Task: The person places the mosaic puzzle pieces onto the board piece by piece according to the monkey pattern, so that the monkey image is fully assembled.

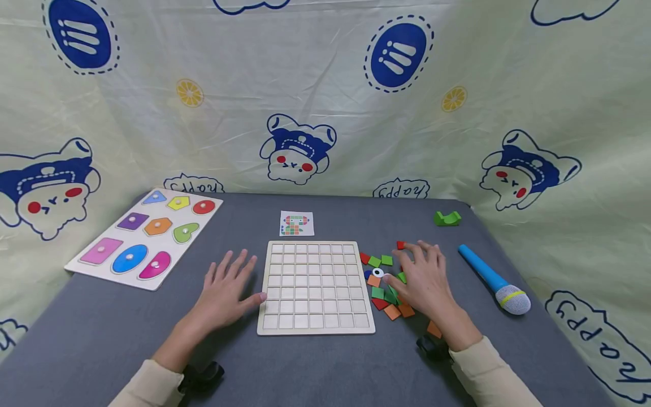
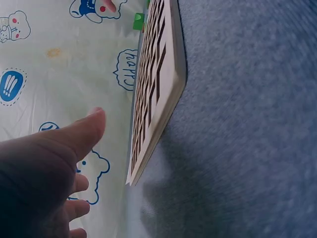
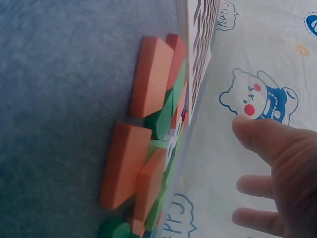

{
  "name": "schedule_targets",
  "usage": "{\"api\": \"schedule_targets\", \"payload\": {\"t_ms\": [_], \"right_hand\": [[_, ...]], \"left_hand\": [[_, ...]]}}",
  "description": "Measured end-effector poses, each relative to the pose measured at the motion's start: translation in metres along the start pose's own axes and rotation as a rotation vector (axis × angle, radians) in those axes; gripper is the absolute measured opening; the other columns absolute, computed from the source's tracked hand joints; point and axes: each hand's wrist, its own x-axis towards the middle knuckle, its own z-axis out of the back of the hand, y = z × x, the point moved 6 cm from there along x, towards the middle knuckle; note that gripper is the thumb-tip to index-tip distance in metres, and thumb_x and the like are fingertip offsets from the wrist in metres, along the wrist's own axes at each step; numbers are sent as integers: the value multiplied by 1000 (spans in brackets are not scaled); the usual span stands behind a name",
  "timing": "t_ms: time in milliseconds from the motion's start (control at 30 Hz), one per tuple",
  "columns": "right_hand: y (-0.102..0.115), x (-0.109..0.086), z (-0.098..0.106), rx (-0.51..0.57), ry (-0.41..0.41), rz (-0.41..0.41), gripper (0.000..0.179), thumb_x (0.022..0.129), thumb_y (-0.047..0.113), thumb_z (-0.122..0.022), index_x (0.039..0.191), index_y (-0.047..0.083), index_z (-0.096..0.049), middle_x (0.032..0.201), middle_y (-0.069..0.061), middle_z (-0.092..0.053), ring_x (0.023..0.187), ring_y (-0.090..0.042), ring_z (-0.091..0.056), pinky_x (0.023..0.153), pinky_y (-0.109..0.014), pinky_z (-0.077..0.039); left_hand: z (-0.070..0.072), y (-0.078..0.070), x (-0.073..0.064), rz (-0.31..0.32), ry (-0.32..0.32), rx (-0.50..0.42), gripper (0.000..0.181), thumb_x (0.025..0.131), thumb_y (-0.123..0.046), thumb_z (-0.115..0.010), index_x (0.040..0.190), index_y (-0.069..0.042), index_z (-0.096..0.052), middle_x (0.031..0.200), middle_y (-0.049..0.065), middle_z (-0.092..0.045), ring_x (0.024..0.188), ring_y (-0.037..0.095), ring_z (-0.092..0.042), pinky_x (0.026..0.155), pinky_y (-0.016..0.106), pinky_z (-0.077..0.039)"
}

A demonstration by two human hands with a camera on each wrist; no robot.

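Observation:
A wooden grid board [image 1: 315, 331] with bare square cells lies at the middle of the table. Beside its left edge my left hand [image 1: 224, 297] is spread, palm down, the thumb tip right at the rim. My right hand [image 1: 424, 280] hovers over a loose pile of small coloured tiles on the board's right, fingers apart and holding nothing. Among them are a green tile [image 1: 378, 293], an orange tile [image 1: 391, 312] and a white ring [image 1: 378, 272]. The right wrist view shows thick orange tiles [image 3: 126, 163] low beside the thumb; some of the pile is hidden under the hand.
A small picture card [image 1: 297, 223] lies behind the board. On the left is a white shape puzzle [image 1: 168, 243] with coloured knobbed pieces. A blue toy microphone [image 1: 490, 277] and a green curved block [image 1: 447, 219] lie on the right. A printed curtain [image 1: 325, 68] hangs behind.

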Motion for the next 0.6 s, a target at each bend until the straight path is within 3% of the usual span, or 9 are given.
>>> {"api": "schedule_targets", "payload": {"t_ms": [300,600], "right_hand": [[1,1,-8,-51,34,-2,52,80,42,-72,119,8,-63,122,-20,-52,122,-44,-34,104,-64,-21],[0,3,-19,-52,105,-19,50,80,45,-72,114,9,-66,114,-16,-54,115,-40,-38,97,-60,-27]], "left_hand": [[-5,-4,2,-40,41,-52,80,82,-44,-69,146,-9,-35,155,16,-27,143,42,-16,110,66,-14],[-11,-2,5,-81,129,-121,80,82,-41,-70,146,-8,-35,154,14,-30,142,40,-22,106,66,-20]]}}
